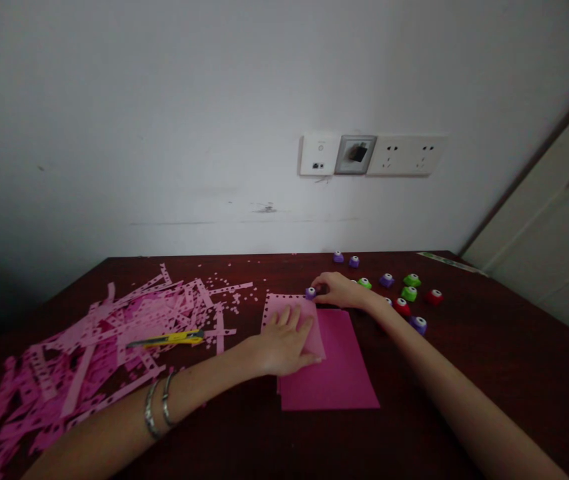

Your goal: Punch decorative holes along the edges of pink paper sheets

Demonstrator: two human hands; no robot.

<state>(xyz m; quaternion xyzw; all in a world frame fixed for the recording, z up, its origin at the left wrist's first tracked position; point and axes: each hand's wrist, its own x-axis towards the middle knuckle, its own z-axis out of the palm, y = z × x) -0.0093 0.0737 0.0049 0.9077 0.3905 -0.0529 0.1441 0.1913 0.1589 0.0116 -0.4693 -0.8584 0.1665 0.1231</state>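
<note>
My left hand lies flat with fingers stretched out on a light pink paper sheet whose top edge shows a row of punched holes. That sheet rests on a stack of darker pink paper. My right hand is closed around a small purple paper punch at the sheet's top right corner. Two metal bangles sit on my left wrist.
A heap of punched pink paper strips covers the table's left side, with a yellow utility knife on it. Several small purple, green and red punches stand right of my hand. A wall with sockets rises behind the dark wooden table.
</note>
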